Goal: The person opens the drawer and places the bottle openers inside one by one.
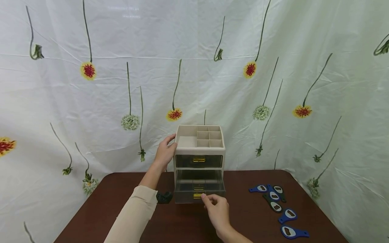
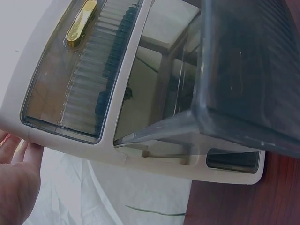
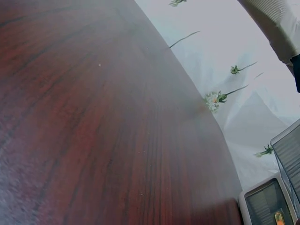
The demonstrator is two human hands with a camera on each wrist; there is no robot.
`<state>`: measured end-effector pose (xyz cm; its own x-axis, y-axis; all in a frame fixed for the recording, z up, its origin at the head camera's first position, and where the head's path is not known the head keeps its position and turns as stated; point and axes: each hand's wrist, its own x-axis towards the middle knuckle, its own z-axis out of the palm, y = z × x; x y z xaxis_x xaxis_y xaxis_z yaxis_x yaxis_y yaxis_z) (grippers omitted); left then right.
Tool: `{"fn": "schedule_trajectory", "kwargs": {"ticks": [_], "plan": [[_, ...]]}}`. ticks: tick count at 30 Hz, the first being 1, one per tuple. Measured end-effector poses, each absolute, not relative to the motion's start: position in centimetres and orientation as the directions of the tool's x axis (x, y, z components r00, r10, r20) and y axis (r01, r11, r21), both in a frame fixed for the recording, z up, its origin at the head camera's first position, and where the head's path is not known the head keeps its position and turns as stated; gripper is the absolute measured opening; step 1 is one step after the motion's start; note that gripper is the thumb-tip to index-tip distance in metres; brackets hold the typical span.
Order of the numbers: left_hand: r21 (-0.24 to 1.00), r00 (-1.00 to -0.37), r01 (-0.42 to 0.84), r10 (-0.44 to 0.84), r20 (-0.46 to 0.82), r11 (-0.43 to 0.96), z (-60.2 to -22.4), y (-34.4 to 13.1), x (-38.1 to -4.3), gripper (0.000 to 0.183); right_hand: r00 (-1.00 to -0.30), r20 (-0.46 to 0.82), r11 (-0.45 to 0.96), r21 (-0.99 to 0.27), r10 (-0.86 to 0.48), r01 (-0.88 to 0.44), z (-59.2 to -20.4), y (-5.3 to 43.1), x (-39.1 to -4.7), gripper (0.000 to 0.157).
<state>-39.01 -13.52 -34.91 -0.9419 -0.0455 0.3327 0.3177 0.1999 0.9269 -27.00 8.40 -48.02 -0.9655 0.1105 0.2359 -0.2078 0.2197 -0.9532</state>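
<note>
Flowered cloth (image 1: 212, 91) is hanging behind; dark red-brown counter (image 1: 243, 219) is carrying everything. White drawer cabinet (image 1: 200, 150) is standing at the far middle, front facing me. Middle drawer (image 1: 185, 199) is sticking well out; top drawer (image 1: 185, 162) is sitting fully in; bottom drawer (image 2: 233, 161) is looking closed from the left wrist view.

Right hand (image 1: 218, 209): thumb and forefinger are pinching the right end of the middle drawer's gold handle (image 1: 197, 195). Left hand (image 1: 165, 152): fingers fairly straight, resting against the cabinet's left side near its top. Judging I'm bracing with it.

Step in hand, my read: working the middle drawer in its slot. Pulling or pushing, can't tell. Next move is calling for straight, level travel, left hand steadying the cabinet; with that much drawer hanging forward, tipping is a risk.

Six bottle openers (image 1: 276, 206), blue and dark green, are lying at the right, well apart from both hands.

Hidden: middle drawer is covering most of the bottom one in the head view; a second gold handle (image 1: 199, 187) is showing through smoky plastic. Right wrist view is missing my right hand and cropping the cabinet. Top drawer contents: can't make out. Dark gear (image 1: 164, 197) by my left cuff: unclear.
</note>
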Motion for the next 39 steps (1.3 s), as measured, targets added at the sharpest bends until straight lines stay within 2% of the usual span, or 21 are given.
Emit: {"fn": "schedule_trajectory", "kwargs": {"ticks": [25,32,39], "plan": [[0.931,-0.945,0.291,-0.085,0.315,0.219,-35.0,-13.5,-39.1,0.052,-0.975,0.217,0.208,-0.957,0.046,-0.203,-48.4,8.6,-25.7,0.037],[0.932,-0.945,0.295,-0.082,0.318,0.212,-34.9,-13.5,-39.2,0.052,-0.966,0.259,0.244,-0.935,-0.016,-0.255,-47.9,9.8,-25.3,0.028],[0.930,-0.945,0.297,-0.071,0.318,0.215,-34.8,-13.4,-39.2,0.053,-0.919,0.381,0.326,-0.860,-0.105,-0.394,-45.9,12.2,-25.3,0.011]]}}
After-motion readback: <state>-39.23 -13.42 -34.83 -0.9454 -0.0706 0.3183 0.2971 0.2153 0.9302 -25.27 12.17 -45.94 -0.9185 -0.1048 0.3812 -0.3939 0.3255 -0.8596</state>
